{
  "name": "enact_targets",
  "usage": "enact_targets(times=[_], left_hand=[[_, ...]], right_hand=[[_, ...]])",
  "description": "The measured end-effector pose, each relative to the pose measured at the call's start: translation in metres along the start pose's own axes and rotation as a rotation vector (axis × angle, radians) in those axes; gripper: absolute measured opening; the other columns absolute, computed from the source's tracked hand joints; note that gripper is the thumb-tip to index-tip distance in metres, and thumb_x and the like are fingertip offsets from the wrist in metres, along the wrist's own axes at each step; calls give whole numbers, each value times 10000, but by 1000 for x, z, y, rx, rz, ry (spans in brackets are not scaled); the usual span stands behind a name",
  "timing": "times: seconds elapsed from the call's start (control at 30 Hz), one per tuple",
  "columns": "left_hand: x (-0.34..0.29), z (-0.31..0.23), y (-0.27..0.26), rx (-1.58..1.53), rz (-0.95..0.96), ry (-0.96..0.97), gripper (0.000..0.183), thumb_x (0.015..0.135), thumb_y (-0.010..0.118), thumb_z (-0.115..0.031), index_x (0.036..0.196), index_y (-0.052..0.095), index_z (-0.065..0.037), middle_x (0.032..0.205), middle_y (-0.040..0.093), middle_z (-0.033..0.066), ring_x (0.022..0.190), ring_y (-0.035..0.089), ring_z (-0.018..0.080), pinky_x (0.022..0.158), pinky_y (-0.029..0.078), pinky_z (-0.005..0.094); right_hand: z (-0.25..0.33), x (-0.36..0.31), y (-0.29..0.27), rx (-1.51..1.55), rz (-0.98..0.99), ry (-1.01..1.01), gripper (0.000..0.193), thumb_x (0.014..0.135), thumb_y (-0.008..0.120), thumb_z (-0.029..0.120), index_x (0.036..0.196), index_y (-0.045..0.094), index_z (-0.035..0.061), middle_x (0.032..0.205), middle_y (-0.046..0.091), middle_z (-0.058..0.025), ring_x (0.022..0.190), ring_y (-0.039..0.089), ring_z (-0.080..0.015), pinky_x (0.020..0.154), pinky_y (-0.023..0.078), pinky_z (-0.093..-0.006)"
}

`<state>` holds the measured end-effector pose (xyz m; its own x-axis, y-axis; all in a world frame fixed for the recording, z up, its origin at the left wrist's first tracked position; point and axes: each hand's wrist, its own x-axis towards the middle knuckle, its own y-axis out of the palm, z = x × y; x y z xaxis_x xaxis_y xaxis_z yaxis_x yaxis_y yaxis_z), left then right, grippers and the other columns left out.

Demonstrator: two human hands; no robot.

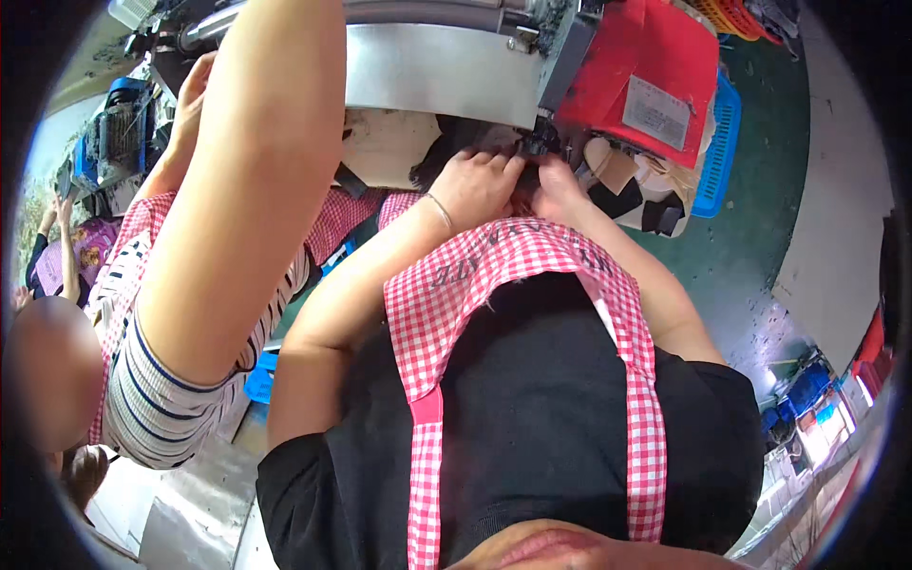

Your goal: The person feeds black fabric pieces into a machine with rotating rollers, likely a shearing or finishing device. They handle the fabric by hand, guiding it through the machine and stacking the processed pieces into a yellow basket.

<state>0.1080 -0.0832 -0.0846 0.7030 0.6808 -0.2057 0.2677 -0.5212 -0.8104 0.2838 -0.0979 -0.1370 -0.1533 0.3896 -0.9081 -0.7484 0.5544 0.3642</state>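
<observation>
Blue basket (727, 142) near orange basket (730, 17)

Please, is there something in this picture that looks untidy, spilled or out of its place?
Yes, some untidiness: dark specks litter the green floor right of the blue basket, perhaps fallen scraps. Beyond the right hand, tan and black pieces lie jumbled. Nothing looks plainly broken.

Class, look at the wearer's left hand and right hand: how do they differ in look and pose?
The left hand has a thin bracelet at its wrist; the right hand shows none.
The left hand shows a broad back with knuckles; the right hand looks narrower, partly hidden by the apron.
Both hands are bare and close together near the dark machine part; what they grip cannot be seen.
</observation>
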Motion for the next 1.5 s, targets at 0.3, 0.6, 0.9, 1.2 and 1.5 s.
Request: enact_targets(times=[0.3, 0.6, 0.9, 1.2, 1.5], left_hand=[[-21, -1, -38, -267, -165, 53, 524, 821, 759, -176, 1295, 566, -65, 1129, 695, 171, 1006, 699, 389, 842, 578, 476], [-72, 1, -94, -832, 143, -34, 414, 911, 724, -120, 1276, 591, 24, 1146, 709, 217, 1042, 708, 301, 906, 543, 397], [-75, 2, -95, -923, -362, -183, 340, 901, 722, -15, 1239, 696, -2, 1163, 717, 148, 1107, 676, 237, 974, 509, 346], [-52, 69, -152, -1242, -597, -396, 328, 976, 672, -55, 1302, 646, -18, 1170, 681, 51, 999, 640, 90, 872, 522, 239], [-46, 115, -152, -1077, -493, -595, 220, 937, 745, -77, 1138, 703, 2, 1002, 704, 8, 878, 634, 63, 808, 524, 227]], right_hand=[[9, -52, 4, -295, 233, -21, 297, 1046, 541, 264, 1108, 692, 17, 1044, 737, -140, 929, 713, -267, 891, 570, -411], [66, -135, 67, -1737, 641, -1165, 456, 857, 770, 378, 1209, 691, 98, 1174, 698, -107, 1199, 587, -348, 1059, 438, -458], [83, -121, 93, -1596, 608, -842, 281, 934, 715, 287, 982, 670, 14, 934, 690, -181, 871, 668, -392, 825, 528, -457], [228, -214, 104, -2317, 256, -820, 524, 846, 764, 195, 1355, 661, 128, 1251, 707, -155, 1336, 571, -363, 1077, 477, -451], [352, -143, 138, -2670, -726, -1035, 296, 900, 608, 63, 1176, 712, 86, 1037, 734, -140, 1021, 701, -341, 862, 540, -461]])
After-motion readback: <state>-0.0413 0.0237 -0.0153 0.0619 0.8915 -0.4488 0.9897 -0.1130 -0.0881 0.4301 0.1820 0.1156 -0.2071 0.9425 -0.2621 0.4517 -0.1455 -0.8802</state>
